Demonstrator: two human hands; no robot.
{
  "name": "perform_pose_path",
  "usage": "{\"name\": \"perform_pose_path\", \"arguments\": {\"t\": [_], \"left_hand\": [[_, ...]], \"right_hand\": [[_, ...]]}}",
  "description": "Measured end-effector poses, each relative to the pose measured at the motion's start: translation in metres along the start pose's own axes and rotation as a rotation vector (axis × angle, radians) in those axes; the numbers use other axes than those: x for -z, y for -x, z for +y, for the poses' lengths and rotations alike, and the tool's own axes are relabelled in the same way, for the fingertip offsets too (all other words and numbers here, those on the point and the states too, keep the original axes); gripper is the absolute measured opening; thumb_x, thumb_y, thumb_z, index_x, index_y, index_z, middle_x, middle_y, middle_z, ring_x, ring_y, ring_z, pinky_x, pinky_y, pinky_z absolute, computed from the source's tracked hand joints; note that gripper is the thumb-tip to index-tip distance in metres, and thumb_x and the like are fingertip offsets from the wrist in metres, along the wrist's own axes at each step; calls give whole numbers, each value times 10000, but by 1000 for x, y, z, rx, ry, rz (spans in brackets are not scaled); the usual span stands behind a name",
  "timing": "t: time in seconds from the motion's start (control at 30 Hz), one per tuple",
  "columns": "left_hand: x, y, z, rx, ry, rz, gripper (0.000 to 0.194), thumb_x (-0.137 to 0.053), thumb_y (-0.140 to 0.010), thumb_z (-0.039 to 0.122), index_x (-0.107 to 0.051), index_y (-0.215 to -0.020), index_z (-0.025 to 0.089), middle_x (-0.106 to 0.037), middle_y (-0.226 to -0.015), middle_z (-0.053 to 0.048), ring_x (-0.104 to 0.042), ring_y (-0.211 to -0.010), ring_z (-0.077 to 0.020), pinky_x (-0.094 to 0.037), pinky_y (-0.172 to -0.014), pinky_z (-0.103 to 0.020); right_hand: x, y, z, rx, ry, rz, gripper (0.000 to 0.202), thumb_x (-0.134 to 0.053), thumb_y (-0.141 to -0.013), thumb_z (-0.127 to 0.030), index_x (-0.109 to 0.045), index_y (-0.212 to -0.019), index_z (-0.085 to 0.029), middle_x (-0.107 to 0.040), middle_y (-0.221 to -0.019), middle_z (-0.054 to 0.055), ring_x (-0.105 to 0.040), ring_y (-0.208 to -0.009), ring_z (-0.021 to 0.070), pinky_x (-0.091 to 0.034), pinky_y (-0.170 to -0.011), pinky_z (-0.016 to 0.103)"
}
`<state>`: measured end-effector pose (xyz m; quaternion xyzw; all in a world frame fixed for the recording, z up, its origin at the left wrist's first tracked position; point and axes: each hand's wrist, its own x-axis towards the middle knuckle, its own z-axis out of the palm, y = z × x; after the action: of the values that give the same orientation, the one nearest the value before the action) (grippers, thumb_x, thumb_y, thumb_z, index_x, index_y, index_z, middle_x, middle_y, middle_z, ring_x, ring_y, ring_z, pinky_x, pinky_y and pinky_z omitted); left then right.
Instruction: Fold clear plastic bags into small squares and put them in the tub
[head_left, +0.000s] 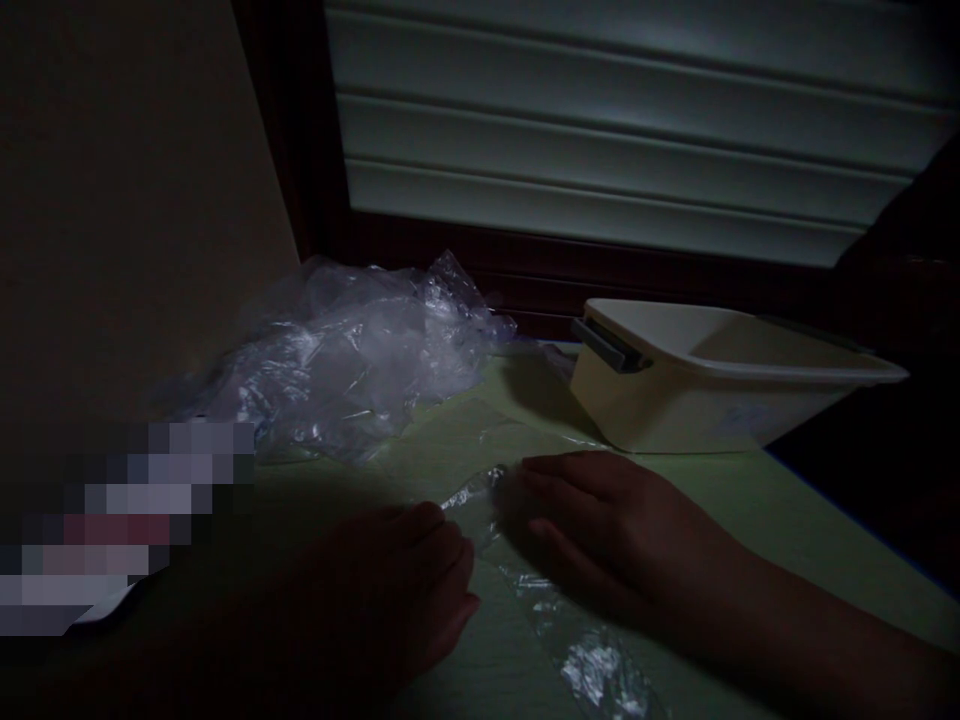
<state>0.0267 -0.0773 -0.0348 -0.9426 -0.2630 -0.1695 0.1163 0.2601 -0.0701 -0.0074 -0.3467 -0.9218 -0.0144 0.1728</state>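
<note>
A clear plastic bag (600, 670) lies on the pale green tabletop (480, 650), its shiny creased film running between my two hands. My left hand (420, 580) is closed, its fingers curled at the left edge of the film. My right hand (607, 520) rests over the film with the fingers stretched out and lying fairly flat; the fingertips are in shadow. Another thin clear sheet (465, 430) spreads flat on the table beyond my hands. The scene is dark, so the film's full outline cannot be made out.
A heap of crumpled clear plastic bags (360, 350) sits at the back left against the wall. A cream plastic bin (667, 400) with a grey handle stands at the back right, near the table's edge. A blurred-out flat object (127, 530) lies at the left.
</note>
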Motion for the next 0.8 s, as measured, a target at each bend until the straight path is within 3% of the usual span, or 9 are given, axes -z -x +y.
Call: {"name": "perform_pose_path", "arguments": {"t": [0.07,0.2,0.37,0.53,0.67,0.8], "left_hand": [[-1,0,0,-29,-10,49,109,-568,-879,164,-535,-779,193,-604,-724,3,-579,-671,-173,-454,-580,-297],[-3,1,0,-35,-8,104,142,-595,-892,218,-532,-767,191,-593,-724,7,-562,-660,-166,-458,-586,-297],[-1,2,1,-38,-32,112,157,-642,-870,228,-538,-759,193,-621,-751,6,-579,-695,-161,-478,-631,-290],[1,2,2,-61,-37,133,159,-641,-864,202,-536,-745,190,-629,-770,-5,-582,-695,-162,-475,-621,-285],[-1,3,2,-65,-67,129,144,-553,-925,188,-572,-783,177,-620,-761,-14,-581,-717,-179,-484,-653,-301],[-4,5,0,-65,-22,72,138,-520,-944,219,-601,-847,166,-633,-801,-29,-584,-732,-181,-485,-656,-296]], "right_hand": [[1,1,-4,103,-66,37,314,-426,-979,-227,-617,-1193,-97,-668,-1161,167,-632,-1036,245,-517,-885,397],[1,2,-9,176,-156,-115,324,-433,-991,-267,-614,-1215,-117,-646,-1162,161,-599,-1073,245,-485,-931,400],[-3,0,-6,77,-138,-209,296,-441,-988,-294,-669,-1098,-141,-651,-1036,124,-597,-956,243,-481,-865,415],[-4,-3,1,-21,-74,-142,309,-414,-988,-270,-700,-984,-153,-667,-883,92,-607,-814,227,-481,-796,422],[-6,-2,-1,76,-169,-58,415,-436,-986,-337,-584,-1274,-76,-630,-1238,180,-580,-1122,269,-464,-946,419],[-10,1,-7,172,-264,-209,645,-404,-989,-457,-349,-1468,-29,-394,-1507,195,-361,-1392,263,-287,-1146,426]]}}
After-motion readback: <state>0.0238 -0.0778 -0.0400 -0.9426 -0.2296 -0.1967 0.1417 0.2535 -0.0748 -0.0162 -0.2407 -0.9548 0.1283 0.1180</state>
